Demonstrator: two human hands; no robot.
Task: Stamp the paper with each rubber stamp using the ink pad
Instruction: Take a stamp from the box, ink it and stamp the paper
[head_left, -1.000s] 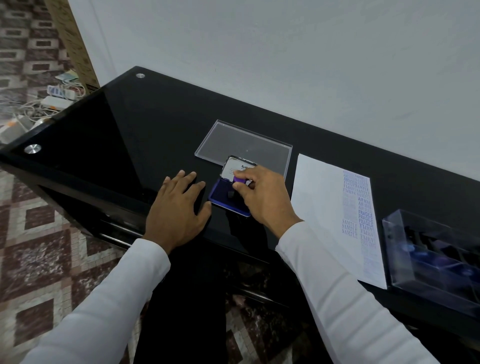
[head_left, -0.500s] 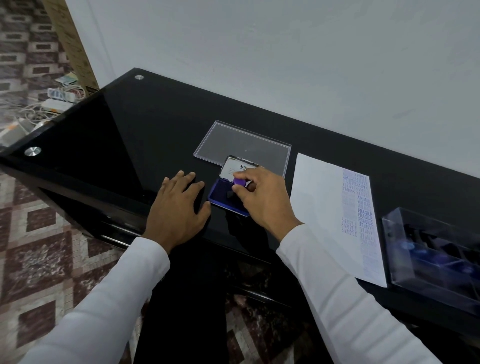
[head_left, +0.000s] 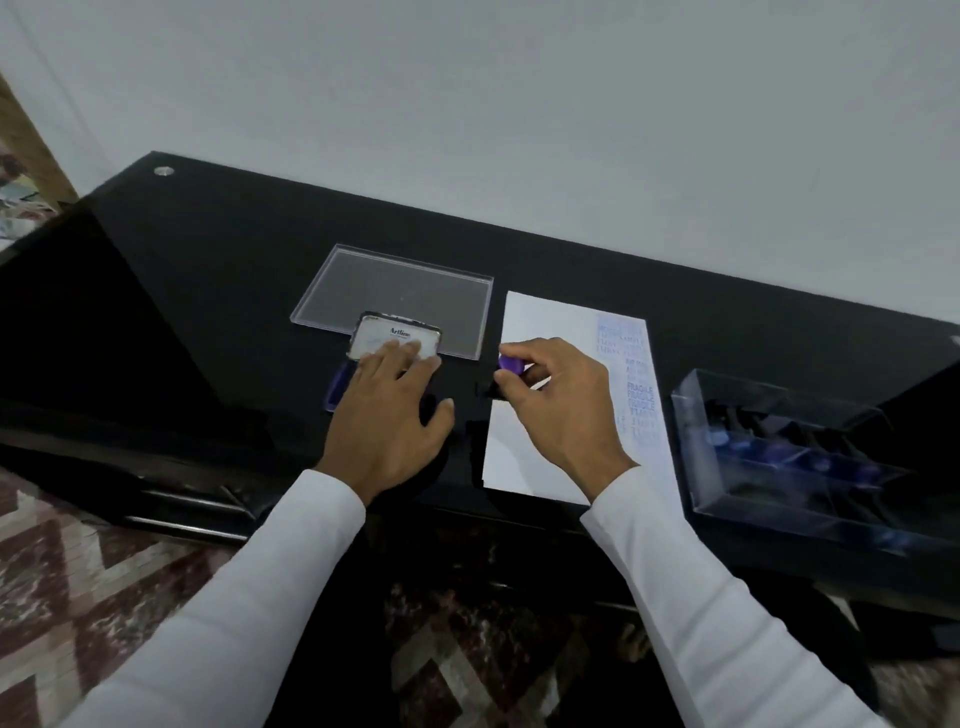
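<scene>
Right hand (head_left: 558, 402) pinched a rubber stamp (head_left: 511, 366) by its purple knob, fingers and thumb curled round it, and held it over the near left edge of the paper (head_left: 550, 332). That grip on the knob kept the inked face turned down and clear of the fingers, which looked sensible for a clean print; whether the face touched the sheet could not be told. The left hand (head_left: 387, 410) lay flat with straight fingers across the ink pad (head_left: 337, 384), probably to steady it, its fingertips reaching the pad's raised white lid (head_left: 384, 335). The pad sat on the dark surface (head_left: 208, 270) just left of the paper, so the trip from ink to sheet was short.

Purple prints already ran in a column down the right side of the paper, leaving the left part bare for the stamp in hand. A clear flat lid (head_left: 410, 291) rested behind the pad. To the right, a clear box (head_left: 779, 457) held what seemed to be more stamps, suggesting the job was partly done.
</scene>
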